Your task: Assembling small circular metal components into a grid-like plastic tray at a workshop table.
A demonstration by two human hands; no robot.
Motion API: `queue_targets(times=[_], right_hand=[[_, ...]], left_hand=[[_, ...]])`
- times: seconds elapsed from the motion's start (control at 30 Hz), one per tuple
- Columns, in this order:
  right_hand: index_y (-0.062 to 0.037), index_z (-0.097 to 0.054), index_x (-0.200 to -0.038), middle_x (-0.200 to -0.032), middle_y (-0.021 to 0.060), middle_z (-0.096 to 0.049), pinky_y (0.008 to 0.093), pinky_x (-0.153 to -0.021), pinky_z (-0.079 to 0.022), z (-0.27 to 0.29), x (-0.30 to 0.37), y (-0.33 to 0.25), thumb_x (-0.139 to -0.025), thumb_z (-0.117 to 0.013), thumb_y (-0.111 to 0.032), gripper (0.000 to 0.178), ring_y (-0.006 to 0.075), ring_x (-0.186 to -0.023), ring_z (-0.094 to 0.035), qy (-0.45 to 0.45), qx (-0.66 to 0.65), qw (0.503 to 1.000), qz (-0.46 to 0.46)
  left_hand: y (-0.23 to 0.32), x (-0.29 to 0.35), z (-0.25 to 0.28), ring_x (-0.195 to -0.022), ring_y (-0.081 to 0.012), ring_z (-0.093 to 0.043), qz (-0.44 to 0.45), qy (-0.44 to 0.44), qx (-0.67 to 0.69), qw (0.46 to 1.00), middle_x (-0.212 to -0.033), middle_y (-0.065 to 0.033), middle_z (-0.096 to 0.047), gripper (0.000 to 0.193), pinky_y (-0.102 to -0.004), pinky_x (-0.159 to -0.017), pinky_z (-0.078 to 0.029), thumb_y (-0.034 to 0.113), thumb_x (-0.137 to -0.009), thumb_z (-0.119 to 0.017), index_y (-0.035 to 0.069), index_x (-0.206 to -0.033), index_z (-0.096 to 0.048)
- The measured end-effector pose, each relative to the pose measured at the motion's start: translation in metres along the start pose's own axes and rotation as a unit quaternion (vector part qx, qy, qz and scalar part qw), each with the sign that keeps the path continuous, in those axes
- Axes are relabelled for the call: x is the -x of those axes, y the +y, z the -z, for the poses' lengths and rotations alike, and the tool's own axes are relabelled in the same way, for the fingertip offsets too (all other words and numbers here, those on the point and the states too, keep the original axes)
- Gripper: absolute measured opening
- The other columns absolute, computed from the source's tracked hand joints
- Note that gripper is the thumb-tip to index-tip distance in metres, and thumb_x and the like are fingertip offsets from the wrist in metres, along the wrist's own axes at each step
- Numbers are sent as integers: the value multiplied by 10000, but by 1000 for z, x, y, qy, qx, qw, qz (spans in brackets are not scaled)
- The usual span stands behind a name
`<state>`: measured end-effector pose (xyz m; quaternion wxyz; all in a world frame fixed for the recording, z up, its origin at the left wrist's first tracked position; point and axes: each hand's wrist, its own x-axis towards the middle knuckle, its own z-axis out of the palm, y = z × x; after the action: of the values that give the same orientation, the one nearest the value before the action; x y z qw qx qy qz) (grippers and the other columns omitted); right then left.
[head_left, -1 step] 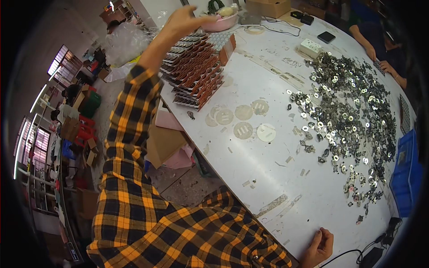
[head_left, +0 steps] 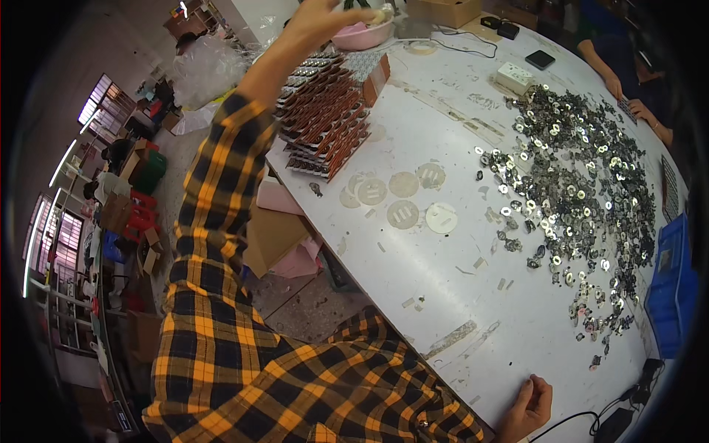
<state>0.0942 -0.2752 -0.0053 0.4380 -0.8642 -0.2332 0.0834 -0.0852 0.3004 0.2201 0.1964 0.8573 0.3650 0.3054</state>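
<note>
Toward the left edge of the counter [head_left: 413,288], a leaning stack of trays [head_left: 325,122]: many thin, reddish-brown layers, unevenly piled, corners jutting out in steps, rows of small dark and silvery parts showing between. Narrower at the near foot than higher up (rather ragged for a stack), with silvery-grey cells at the back and a flat orange-brown face at the right end. Above the stack's rear in view, the left hand [head_left: 319,24], raised at the end of a forearm stretched far forward, with a black-and-yellow checked sleeve [head_left: 214,199] ending short of the wrist. One digit held out to the right, apart from the rest, its tip overlapping a pink basin [head_left: 362,42] in view; the upper part cut off by the picture's top edge, so cannot tell about any pinch there. Round and shallow, that basin, just behind the stack, with pale and pinkish things inside. Farther right, at the near edge of the counter, the right hand [head_left: 528,407], low by the surface, fingers loosely curled, thumb alongside and pointing forward; cannot tell about anything inside the curl. Beyond, across the counter's right side, a broad heap of small metal parts [head_left: 583,177], mostly dark, with bright ring-shaped pieces scattered through, well apart from both hands. At far right, a blue bin [head_left: 668,284].
</note>
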Motion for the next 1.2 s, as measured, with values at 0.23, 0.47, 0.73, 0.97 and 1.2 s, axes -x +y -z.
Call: queue_targets(times=[0.23,0.47,0.73,0.97,1.2], right_hand=[[42,-736,-1104,-939,100,-743,282,-749,-546,-3,2,9,-999,-713,-93,172,148,-794,-651,37,-10,999,-9],[40,-717,-1144,-937,101,-740,281,-759,-547,6,10,6,-1026,-681,-112,196,143,-797,-653,-13,8,999,-38],[61,-703,-1137,-939,108,-737,285,-780,-558,4,11,9,-1030,-664,-73,176,147,-821,-658,-19,-48,998,-25],[61,-711,-1122,-955,114,-732,288,-758,-550,-3,6,8,-1030,-669,-77,171,146,-807,-645,-2,-46,999,24],[43,-692,-1202,-1004,119,-733,297,-805,-543,7,9,16,-1053,-652,-136,236,158,-863,-654,-59,-28,998,-2]], left_hand=[[-33,-119,-128,-1371,-473,-555,-19,-123,-58,991,-1455,-276,-599,979,-518,-1164,-431,557,-706,-868,15,-1468,-578],[-141,-116,-176,-1545,-627,-87,407,55,-236,881,-1646,-445,-169,1307,-731,-1228,-93,578,-669,-873,-61,-1625,-254],[-158,-103,-151,-1550,-583,-151,460,21,-299,836,-1647,-398,-241,1331,-692,-1238,-117,578,-614,-887,-78,-1606,-291],[-133,-104,-160,-1432,-530,-402,322,-48,-296,898,-1493,-340,-468,1190,-683,-1152,-307,537,-533,-932,-51,-1480,-514],[-52,-23,-150,-1324,-503,-523,108,-23,-205,972,-1382,-352,-543,1198,-531,-1067,-488,656,-530,-900,-31,-1438,-528]])
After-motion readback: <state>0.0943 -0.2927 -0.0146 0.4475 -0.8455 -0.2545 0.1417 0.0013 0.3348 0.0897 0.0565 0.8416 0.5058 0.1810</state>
